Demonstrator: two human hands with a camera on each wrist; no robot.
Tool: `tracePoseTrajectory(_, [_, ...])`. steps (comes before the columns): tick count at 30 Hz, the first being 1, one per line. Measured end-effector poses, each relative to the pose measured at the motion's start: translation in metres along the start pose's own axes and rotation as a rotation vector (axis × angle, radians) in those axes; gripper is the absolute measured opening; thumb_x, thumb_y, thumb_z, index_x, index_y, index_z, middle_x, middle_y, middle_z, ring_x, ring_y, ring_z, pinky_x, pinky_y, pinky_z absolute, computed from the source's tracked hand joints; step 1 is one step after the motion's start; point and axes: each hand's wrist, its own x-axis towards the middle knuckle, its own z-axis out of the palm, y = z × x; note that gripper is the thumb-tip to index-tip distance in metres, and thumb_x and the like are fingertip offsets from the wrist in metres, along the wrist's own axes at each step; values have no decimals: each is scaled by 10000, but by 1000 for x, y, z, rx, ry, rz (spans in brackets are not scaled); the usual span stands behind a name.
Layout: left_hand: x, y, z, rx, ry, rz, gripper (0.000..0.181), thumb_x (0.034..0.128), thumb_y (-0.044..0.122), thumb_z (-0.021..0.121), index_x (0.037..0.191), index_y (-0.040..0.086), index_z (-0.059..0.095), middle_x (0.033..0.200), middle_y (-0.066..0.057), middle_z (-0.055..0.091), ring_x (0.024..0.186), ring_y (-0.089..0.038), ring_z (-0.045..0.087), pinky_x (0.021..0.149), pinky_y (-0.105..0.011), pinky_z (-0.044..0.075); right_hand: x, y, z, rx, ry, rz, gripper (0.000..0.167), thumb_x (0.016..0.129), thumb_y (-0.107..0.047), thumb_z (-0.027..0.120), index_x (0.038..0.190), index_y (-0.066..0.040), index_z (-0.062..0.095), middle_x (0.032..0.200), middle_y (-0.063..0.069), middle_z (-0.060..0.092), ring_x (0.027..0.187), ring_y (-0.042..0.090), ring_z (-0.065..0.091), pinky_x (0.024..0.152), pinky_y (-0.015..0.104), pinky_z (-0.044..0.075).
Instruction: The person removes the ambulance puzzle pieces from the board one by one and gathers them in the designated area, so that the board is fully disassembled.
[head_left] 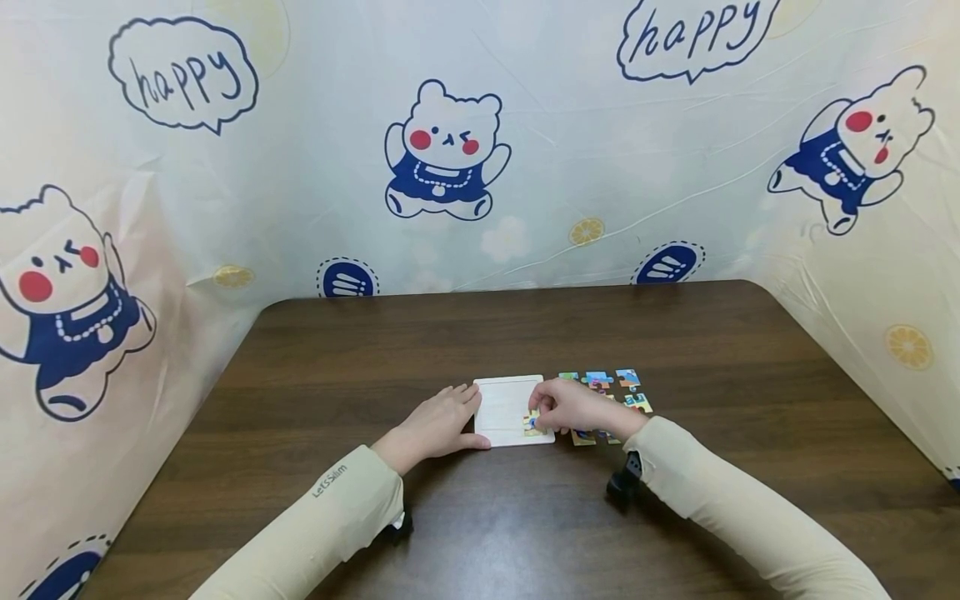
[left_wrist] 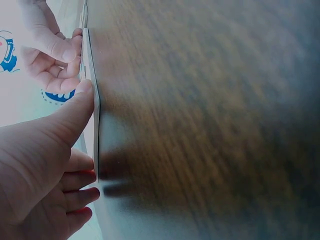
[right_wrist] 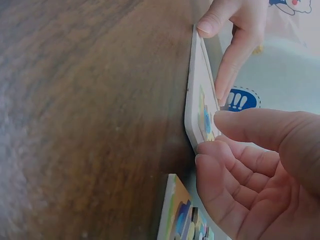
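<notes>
A white puzzle tray [head_left: 504,408] lies flat on the brown table. My left hand [head_left: 442,421] rests along its left side, fingers extended at the edge and the thumb [left_wrist: 84,92] on the near edge. At the tray's near right corner is a colourful jigsaw puzzle piece [head_left: 532,425], its pattern yellow and blue. Above this piece, my right hand [head_left: 573,406] has curled fingers, and its thumb and fingertips pinch at the piece. The fingers partly cover it. The right wrist view shows the piece [right_wrist: 206,120] low in the tray beside the thumb [right_wrist: 240,125].
Several loose puzzle pieces [head_left: 600,380] lie right of the tray, some hidden under my right hand and wrist. One stands out close in the right wrist view as a thick piece [right_wrist: 182,212]. A printed cloth [head_left: 562,167] hangs behind the table [head_left: 360,350].
</notes>
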Motion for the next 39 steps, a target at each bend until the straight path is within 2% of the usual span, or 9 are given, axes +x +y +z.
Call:
tracePoseTrajectory(8, [0,0,0,-6,4,3,762,830,496,618,1289,-91,457,1348,-230,424,1233,-340,411,1026,-428,292,2,0,-3,2,0,12,53,840,-2,617,882,-30,601,686,14,517,525,152,513,468,280,468])
tracePoseTrajectory(18, [1,0,0,-3,-6,-2,761,832,499,613,1293,-86,456,1353,-227,419,1237,-337,407,1027,-429,290,1,-1,-7,33,-2,23,80,838,10,596,914,-14,594,714,27,547,545,174,538,493,306,491])
tracePoseTrajectory(30, [1,0,0,-12,0,-2,760,828,486,627,1287,-95,459,1347,-234,422,1236,-344,406,1028,-432,289,-2,5,-10,91,-29,-51,103,850,29,586,920,-44,607,663,88,557,516,233,503,457,315,452])
tracePoseTrajectory(39, [0,0,0,-8,-2,3,759,832,492,617,1291,-91,458,1354,-229,416,1245,-336,397,1030,-430,286,-4,8,-16,111,-10,-66,89,862,19,572,917,-44,603,658,101,564,504,199,499,464,316,457])
